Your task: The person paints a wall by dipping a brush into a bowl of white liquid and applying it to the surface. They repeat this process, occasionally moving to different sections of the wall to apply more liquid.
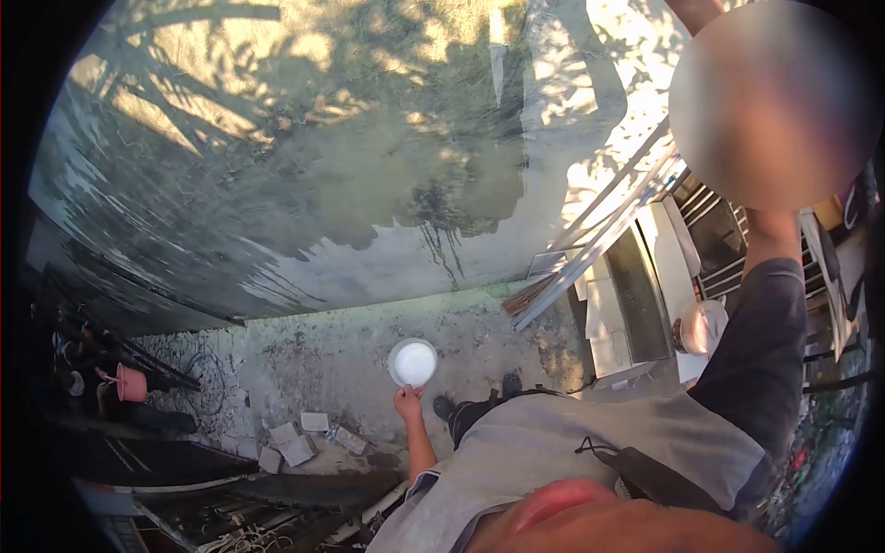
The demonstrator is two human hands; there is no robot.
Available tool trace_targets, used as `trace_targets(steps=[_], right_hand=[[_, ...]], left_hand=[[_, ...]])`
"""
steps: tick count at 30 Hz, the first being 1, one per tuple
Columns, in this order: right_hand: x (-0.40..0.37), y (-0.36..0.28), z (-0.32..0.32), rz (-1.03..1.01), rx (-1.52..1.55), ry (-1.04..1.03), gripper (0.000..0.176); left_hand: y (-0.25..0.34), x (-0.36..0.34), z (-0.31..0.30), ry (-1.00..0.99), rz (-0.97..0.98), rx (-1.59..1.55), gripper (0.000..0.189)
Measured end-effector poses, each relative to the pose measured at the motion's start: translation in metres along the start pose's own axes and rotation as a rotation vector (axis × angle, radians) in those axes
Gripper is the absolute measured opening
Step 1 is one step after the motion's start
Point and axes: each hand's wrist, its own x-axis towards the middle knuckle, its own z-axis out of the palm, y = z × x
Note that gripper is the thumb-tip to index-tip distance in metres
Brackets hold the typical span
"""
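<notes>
Possibly, the white bucket [395, 361] could tip and spill its white contents [418, 360] onto the concrete ground [484, 336] should the left hand [407, 401], closed at its near edge, slacken its one-sided grip. The left arm [421, 446] reaches down; the right arm [754, 323] is raised sideways, the right hand obscured, so what it holds cannot be told.

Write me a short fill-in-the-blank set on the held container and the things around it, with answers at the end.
1. The person's ____ hand holds the round container.
2. The stuff inside it is ____ in colour.
3. The bucket at the picture's far left is ____ in colour.
4. Of left and right, that hand lies to the ____ of the pale blocks in the picture.

Missing words: left; white; pink; right.
</notes>
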Motion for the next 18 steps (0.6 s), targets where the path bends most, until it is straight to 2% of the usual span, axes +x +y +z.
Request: trace_targets(steps=[2, 3, 5, 6, 7, 8, 9, 11, 12, 14, 16, 18], right_hand=[[-0.037, -0.031, 0.023, -0.112, -0.164, -0.119, 0.047], [-0.071, -0.056, 0.019, -0.152, 0.05, -0.168, 0.045], [-0.142, -0.118, 0.025, 0.089, 0.434, -0.434, 0.054], [-0.187, -0.149, 0.034, 0.182, 0.512, -0.594, 0.069], [-0.224, -0.183, 0.043, 0.295, 0.419, -0.949, 0.059], [-0.274, -0.209, 0.039, 0.264, 0.526, -0.854, 0.062], [-0.308, -0.238, 0.029, 0.231, 0.509, -0.902, 0.07], [-0.378, -0.285, 0.012, 0.211, 0.593, -1.013, 0.062], [-0.413, -0.309, 0.009, 0.307, 0.651, -1.051, 0.05], [-0.421, -0.324, -0.011, 0.347, 0.699, -1.105, 0.045], [-0.428, -0.324, -0.01, 0.245, 0.755, -1.226, 0.041], [-0.404, -0.301, 0.006, 0.247, 0.769, -1.19, 0.035]], left_hand=[[0.004, -0.005, 0.007, -0.019, -0.009, 0.022, 0.019], [0.006, -0.007, 0.009, -0.03, -0.012, 0.006, 0.019], [0.008, -0.008, 0.01, -0.043, -0.026, -0.005, 0.019], [0.005, -0.009, 0.014, -0.049, -0.019, -0.023, 0.019], [0.001, -0.012, 0.02, -0.054, -0.013, -0.045, 0.019], [-0.001, -0.014, 0.024, -0.052, -0.028, -0.052, 0.019], [0.0, -0.015, 0.027, -0.065, -0.023, -0.03, 0.019], [-0.001, -0.022, 0.035, -0.072, -0.026, -0.005, 0.019], [-0.002, -0.024, 0.037, -0.097, 0.003, -0.011, 0.019], [0.001, -0.024, 0.039, -0.113, 0.045, -0.019, 0.019], [0.005, -0.025, 0.043, -0.117, 0.002, 0.009, 0.019], [0.008, -0.024, 0.044, -0.129, 0.021, 0.039, 0.019]])
